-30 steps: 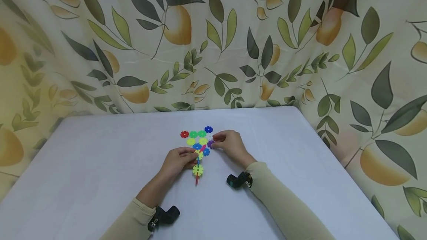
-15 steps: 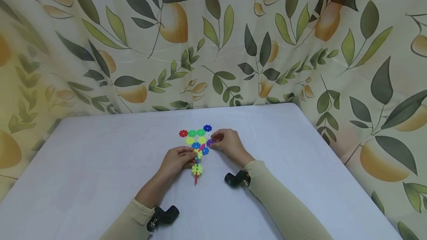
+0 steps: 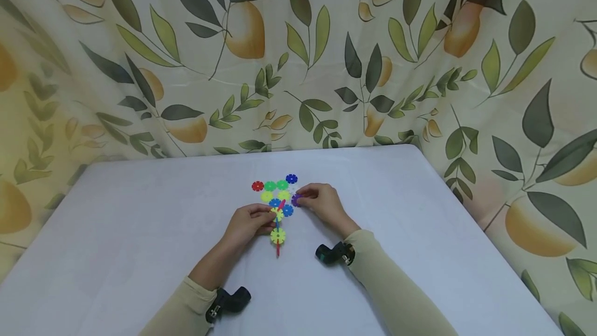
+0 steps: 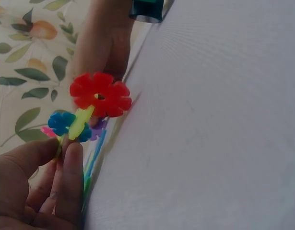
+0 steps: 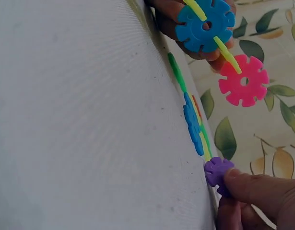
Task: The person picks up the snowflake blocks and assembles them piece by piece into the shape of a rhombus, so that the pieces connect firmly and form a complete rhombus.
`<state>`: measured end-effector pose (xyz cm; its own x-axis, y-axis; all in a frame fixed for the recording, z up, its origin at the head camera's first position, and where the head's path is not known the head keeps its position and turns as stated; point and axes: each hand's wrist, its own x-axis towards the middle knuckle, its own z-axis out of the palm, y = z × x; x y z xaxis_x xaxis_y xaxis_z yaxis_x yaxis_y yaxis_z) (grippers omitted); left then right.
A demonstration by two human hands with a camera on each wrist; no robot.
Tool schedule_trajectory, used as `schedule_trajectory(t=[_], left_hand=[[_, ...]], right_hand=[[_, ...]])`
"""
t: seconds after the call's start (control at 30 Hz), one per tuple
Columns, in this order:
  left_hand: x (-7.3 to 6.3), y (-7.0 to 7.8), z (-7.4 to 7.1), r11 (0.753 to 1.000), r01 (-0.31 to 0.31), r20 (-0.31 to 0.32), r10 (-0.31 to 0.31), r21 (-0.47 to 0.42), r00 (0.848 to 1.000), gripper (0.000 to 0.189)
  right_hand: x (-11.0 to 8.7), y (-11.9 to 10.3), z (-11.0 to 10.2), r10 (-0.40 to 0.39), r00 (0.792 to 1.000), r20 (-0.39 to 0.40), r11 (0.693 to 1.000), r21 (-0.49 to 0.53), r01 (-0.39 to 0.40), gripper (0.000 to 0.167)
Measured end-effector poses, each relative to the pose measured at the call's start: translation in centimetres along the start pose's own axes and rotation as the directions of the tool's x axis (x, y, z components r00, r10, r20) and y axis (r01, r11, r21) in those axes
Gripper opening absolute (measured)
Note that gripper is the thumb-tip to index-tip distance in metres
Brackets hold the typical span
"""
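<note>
My left hand pinches a chain of interlocking notched plastic discs by one of its upper yellow discs. From top to bottom the chain runs pink disc, yellow, blue disc, yellow disc and red disc. Its lower end points toward me. To the right, my right hand pinches a purple disc between thumb and fingers, at the right side of the loose discs. The purple disc and the chain are apart.
Loose discs lie flat on the white-covered table just beyond the hands: a red disc, two green, two yellow, and several blue ones, including a dark blue disc. A fruit-patterned curtain hangs behind the far table edge.
My right hand has drawn the purple disc slightly right, away from the loose discs. My left hand keeps its grip on the chain, nearly still. The head view has shifted a little.
</note>
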<state>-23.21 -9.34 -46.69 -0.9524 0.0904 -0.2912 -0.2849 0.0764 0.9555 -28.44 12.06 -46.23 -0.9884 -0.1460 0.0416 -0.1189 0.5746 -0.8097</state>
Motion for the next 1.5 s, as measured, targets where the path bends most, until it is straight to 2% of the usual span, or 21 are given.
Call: schedule_trajectory(t=[0.1,0.23,0.43,0.73,1.33,1.5], left_hand=[[0.0,0.1,0.0,1.0,0.003,0.011,-0.003,-0.016,1.0,0.029],[0.0,0.1,0.0,1.0,0.009,0.019,-0.009,-0.021,1.0,0.033],[-0.1,0.2,0.1,1.0,0.03,0.007,-0.03,-0.006,1.0,0.033],[-0.2,0.3,0.0,1.0,0.024,0.002,-0.024,-0.005,1.0,0.03],[0.1,0.3,-0.2,0.997,0.004,0.064,-0.009,0.072,0.998,0.032],[0.2,0.3,-0.2,0.996,0.021,0.064,-0.026,0.084,0.998,0.035]], right_hand=[[0.1,0.2,0.0,0.039,0.999,0.002,0.997,0.065,-0.039,0.016],[0.2,0.3,0.1,0.085,0.996,0.018,0.978,0.189,-0.086,0.016],[0.0,0.3,0.3,0.099,0.994,0.041,0.949,0.296,-0.106,0.019],[-0.1,0.1,0.3,0.137,0.987,0.087,0.922,0.354,-0.159,0.021],[-0.5,-1.1,0.8,0.142,0.982,0.12,0.892,0.414,-0.18,0.021],[-0.6,-1.2,0.9,0.141,0.983,0.12,0.898,0.403,-0.178,0.022]])
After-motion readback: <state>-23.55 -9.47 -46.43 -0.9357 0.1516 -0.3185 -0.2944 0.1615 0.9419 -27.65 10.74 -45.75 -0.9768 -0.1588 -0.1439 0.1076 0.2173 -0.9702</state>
